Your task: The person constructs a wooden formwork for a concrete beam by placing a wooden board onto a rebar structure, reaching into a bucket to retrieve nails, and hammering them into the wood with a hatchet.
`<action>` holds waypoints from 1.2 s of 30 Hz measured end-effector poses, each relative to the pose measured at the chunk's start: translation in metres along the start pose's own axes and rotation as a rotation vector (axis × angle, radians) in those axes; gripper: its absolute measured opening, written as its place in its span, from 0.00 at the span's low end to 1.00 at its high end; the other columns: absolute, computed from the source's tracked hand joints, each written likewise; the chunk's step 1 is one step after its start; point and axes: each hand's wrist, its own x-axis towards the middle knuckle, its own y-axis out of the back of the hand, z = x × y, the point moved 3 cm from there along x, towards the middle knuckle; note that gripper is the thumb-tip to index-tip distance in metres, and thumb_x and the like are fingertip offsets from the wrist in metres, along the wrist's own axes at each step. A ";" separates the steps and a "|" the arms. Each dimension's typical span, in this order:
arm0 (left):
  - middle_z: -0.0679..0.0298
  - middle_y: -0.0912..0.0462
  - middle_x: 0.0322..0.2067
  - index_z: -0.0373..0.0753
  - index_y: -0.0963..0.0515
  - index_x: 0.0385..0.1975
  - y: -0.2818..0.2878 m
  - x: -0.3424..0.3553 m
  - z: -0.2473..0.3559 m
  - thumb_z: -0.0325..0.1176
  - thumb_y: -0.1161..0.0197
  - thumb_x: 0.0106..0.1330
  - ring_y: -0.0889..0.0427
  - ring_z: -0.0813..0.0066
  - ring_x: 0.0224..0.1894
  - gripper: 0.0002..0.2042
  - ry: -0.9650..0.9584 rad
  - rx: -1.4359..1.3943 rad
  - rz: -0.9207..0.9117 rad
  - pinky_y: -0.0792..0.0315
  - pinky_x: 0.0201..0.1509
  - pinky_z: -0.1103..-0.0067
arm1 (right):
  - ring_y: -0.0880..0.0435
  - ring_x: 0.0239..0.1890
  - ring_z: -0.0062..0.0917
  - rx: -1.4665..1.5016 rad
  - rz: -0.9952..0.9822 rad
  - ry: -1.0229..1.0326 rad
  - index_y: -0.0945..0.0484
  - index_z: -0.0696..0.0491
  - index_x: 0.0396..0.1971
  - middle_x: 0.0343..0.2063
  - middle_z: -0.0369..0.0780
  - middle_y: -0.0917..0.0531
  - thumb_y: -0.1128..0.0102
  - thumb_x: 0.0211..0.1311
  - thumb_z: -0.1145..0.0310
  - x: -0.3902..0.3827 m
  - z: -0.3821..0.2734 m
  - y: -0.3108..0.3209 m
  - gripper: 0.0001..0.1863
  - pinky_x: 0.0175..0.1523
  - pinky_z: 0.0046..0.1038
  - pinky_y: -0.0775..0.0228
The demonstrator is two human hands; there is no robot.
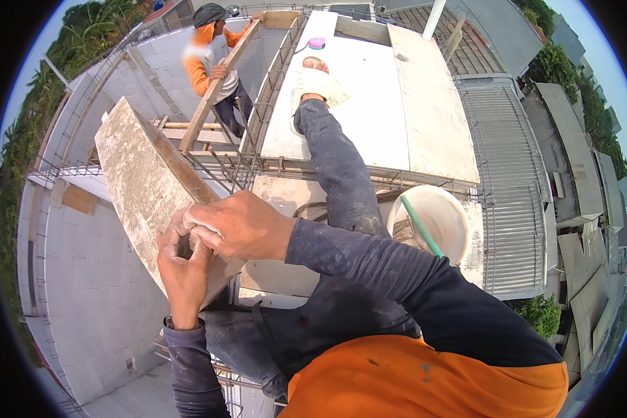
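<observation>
My left hand (182, 268) and my right hand (247, 226) meet at the lower part of a cement-stained formwork panel (143, 174), which stands tilted at my left. The fingers of both hands are curled and pinched together, fingertips touching. Whatever sits between them is hidden or too small to name. Along the panel's right side runs a brown wooden edge. Both forearms are in dark sleeves, the right one reaching across my body.
A co-worker (219, 76) beyond the panel grips a wooden frame (219, 87). Steel rebar (275, 83) runs beside white boards (369, 97). At right stands a white bucket (449, 216) with a green pipe (419, 224); a pink tool (317, 43) lies farther off. Block walls (104, 279) drop away at left.
</observation>
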 end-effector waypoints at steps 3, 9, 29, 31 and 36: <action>0.65 0.15 0.46 0.31 0.17 0.48 -0.005 -0.003 0.001 0.26 0.30 0.72 0.19 0.76 0.52 0.10 0.018 -0.091 0.059 0.28 0.64 0.75 | 0.13 0.33 0.44 0.001 -0.048 -0.036 0.22 0.52 0.41 0.30 0.42 0.15 0.35 0.67 0.68 -0.002 0.003 -0.005 0.08 0.39 0.45 0.21; 0.63 0.15 0.48 0.31 0.18 0.53 -0.001 0.001 -0.011 0.28 0.32 0.76 0.20 0.77 0.53 0.11 -0.082 0.072 0.016 0.27 0.61 0.77 | 0.14 0.43 0.41 0.029 0.088 0.092 0.21 0.54 0.44 0.39 0.42 0.19 0.33 0.64 0.68 0.003 0.003 -0.003 0.12 0.47 0.42 0.20; 0.58 0.16 0.65 0.31 0.14 0.44 -0.006 -0.007 0.001 0.35 0.33 0.78 0.19 0.70 0.61 0.11 -0.152 0.181 0.011 0.27 0.68 0.72 | 0.12 0.52 0.50 -0.571 0.093 -1.946 0.30 0.59 0.56 0.49 0.57 0.14 0.22 0.55 0.35 -0.612 -0.077 0.097 0.47 0.58 0.46 0.22; 0.58 0.16 0.64 0.32 0.13 0.44 -0.018 0.003 0.011 0.33 0.31 0.76 0.18 0.69 0.60 0.09 -0.218 0.210 -0.015 0.26 0.67 0.72 | 0.12 0.50 0.49 -0.489 0.339 -1.978 0.30 0.61 0.57 0.47 0.56 0.13 0.24 0.60 0.45 -0.661 -0.083 0.079 0.40 0.57 0.44 0.22; 0.58 0.15 0.64 0.35 0.13 0.38 0.000 -0.001 0.000 0.33 0.31 0.74 0.18 0.66 0.62 0.08 -0.269 0.227 0.009 0.27 0.68 0.70 | 0.19 0.22 0.30 -0.213 0.767 -2.019 0.33 0.55 0.62 0.29 0.41 0.20 0.34 0.67 0.59 -0.668 -0.096 0.095 0.29 0.25 0.34 0.25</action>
